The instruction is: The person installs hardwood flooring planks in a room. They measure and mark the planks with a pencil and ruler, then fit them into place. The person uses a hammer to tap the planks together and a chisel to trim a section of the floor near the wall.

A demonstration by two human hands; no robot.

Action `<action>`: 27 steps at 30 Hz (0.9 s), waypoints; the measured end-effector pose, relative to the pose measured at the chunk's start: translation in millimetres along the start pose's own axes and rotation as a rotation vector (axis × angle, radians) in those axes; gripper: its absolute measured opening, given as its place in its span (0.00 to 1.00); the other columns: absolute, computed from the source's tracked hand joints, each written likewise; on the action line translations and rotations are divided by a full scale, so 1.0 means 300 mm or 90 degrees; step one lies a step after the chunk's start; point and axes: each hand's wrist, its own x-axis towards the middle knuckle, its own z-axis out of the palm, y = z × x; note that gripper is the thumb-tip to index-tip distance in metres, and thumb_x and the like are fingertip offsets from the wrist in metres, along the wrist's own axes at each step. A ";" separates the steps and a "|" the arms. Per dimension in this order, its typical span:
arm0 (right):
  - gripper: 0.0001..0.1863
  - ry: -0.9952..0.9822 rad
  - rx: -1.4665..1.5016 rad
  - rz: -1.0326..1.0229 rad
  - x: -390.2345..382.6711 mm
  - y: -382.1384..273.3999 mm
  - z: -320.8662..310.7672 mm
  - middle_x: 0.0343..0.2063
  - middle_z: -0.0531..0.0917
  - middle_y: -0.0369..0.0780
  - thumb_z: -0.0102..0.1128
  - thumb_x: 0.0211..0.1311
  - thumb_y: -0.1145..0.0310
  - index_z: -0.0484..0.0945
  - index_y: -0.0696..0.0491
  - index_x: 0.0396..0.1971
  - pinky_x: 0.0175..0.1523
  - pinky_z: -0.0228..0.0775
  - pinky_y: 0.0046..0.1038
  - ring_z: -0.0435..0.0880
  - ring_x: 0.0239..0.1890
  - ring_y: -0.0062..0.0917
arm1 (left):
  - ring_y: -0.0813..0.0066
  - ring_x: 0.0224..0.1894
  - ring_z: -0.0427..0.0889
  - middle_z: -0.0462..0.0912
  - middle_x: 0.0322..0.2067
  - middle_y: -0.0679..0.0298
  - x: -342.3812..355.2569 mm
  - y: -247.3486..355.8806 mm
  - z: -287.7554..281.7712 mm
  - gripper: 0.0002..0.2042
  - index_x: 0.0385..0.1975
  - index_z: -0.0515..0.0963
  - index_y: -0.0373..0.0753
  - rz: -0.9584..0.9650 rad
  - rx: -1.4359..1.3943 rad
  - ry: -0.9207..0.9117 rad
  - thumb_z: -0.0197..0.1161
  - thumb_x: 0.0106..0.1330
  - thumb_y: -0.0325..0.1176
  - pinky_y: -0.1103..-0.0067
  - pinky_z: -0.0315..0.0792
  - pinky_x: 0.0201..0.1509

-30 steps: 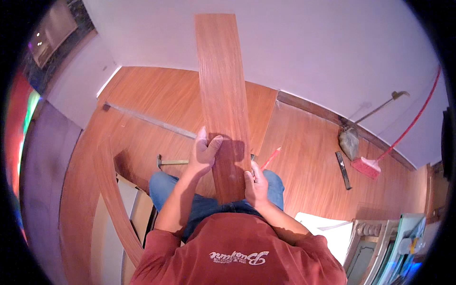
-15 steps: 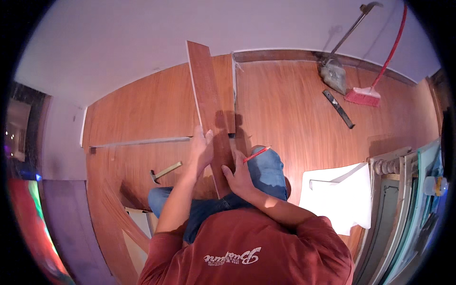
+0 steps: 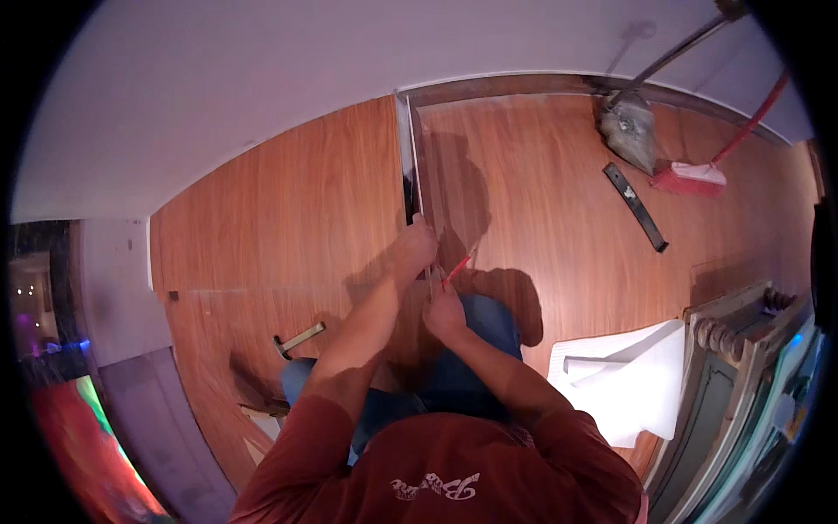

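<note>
1. Red pencil (image 3: 457, 269) sits pinched in the right hand (image 3: 443, 313) fingers, above the knee.
2. Left hand (image 3: 415, 249) fingers curl closed around the plank (image 3: 412, 166), held on edge, running toward the wall.
3. Farther right lie a flat bar (image 3: 635, 207) and broom (image 3: 694, 177).

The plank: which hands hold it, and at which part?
Both hands grip the plank, which stands on edge, at its near end: the left hand on the upper edge, the right hand just below, which also holds a red pencil.
</note>
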 end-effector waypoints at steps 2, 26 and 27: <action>0.41 0.014 0.014 -0.003 0.074 0.041 0.026 0.70 0.66 0.60 0.57 0.63 0.72 0.53 0.61 0.75 0.70 0.68 0.45 0.70 0.66 0.58 | 0.32 0.49 0.83 0.81 0.45 0.31 0.114 -0.047 0.050 0.17 0.47 0.70 0.26 0.008 0.024 -0.024 0.53 0.75 0.38 0.49 0.77 0.53; 0.36 0.073 -0.010 -0.043 0.382 0.208 0.339 0.69 0.68 0.54 0.55 0.65 0.76 0.59 0.62 0.73 0.71 0.67 0.41 0.70 0.69 0.50 | 0.45 0.76 0.58 0.60 0.75 0.48 0.710 -0.331 -0.054 0.33 0.72 0.66 0.38 0.371 0.169 0.206 0.65 0.69 0.42 0.57 0.57 0.77; 0.36 0.057 -0.017 -0.035 0.387 0.209 0.344 0.69 0.69 0.54 0.56 0.65 0.76 0.59 0.62 0.73 0.71 0.67 0.41 0.71 0.69 0.50 | 0.47 0.77 0.56 0.60 0.75 0.49 0.718 -0.336 -0.049 0.33 0.72 0.66 0.39 0.374 0.170 0.208 0.64 0.69 0.42 0.58 0.55 0.78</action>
